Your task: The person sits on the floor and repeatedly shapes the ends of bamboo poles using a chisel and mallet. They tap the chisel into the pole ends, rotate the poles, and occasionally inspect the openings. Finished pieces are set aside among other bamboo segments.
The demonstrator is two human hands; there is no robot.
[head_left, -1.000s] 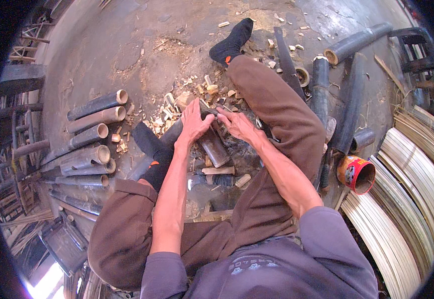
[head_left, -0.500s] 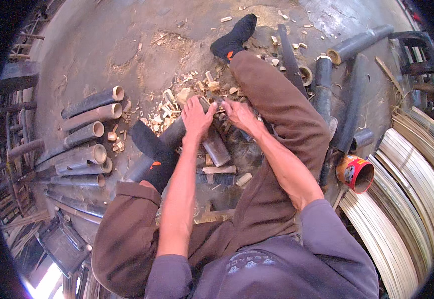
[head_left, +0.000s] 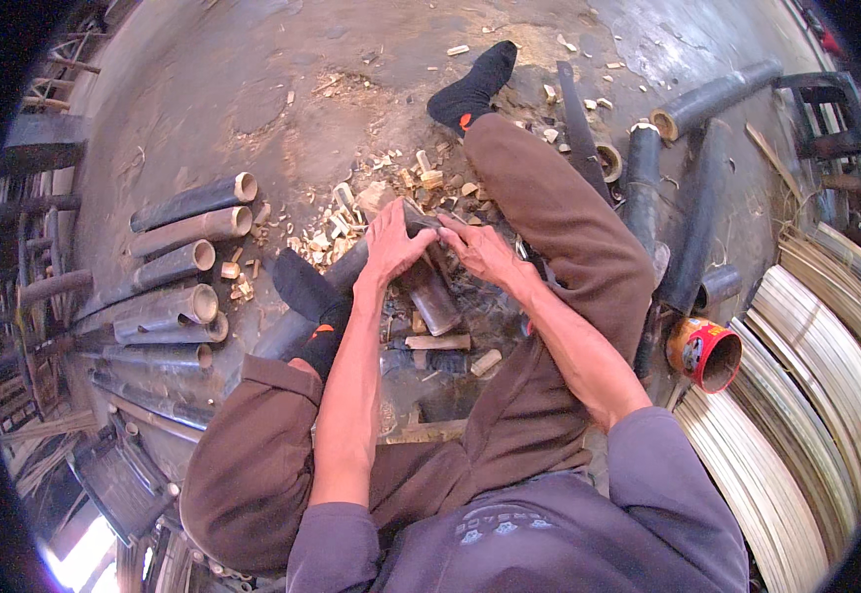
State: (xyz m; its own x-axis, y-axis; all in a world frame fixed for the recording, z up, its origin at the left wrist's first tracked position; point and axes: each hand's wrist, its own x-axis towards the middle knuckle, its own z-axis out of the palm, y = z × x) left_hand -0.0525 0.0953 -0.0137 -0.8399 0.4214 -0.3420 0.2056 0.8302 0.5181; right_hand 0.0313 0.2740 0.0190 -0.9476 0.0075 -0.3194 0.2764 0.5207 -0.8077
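I sit on the ground with my legs in brown trousers and black socks spread out. My left hand (head_left: pixel 391 247) and my right hand (head_left: pixel 485 252) both grip the far end of a short dark bamboo section (head_left: pixel 430 295) that lies between my legs. The fingers of both hands wrap over its top end, touching each other. The bamboo section points back toward me, its cut end showing. Pale wood chips (head_left: pixel 351 212) lie scattered just beyond my hands.
Several dark bamboo tubes (head_left: pixel 188 203) are stacked on the left. More long bamboo tubes (head_left: pixel 697 99) lie at the upper right. A red tin can (head_left: pixel 702 353) lies on its side at the right, beside a bundle of pale bamboo strips (head_left: pixel 806 395). Small offcuts (head_left: pixel 437 342) lie under my hands.
The view has shifted slightly. Both hands stay on the bamboo section and have moved a little along its top end.
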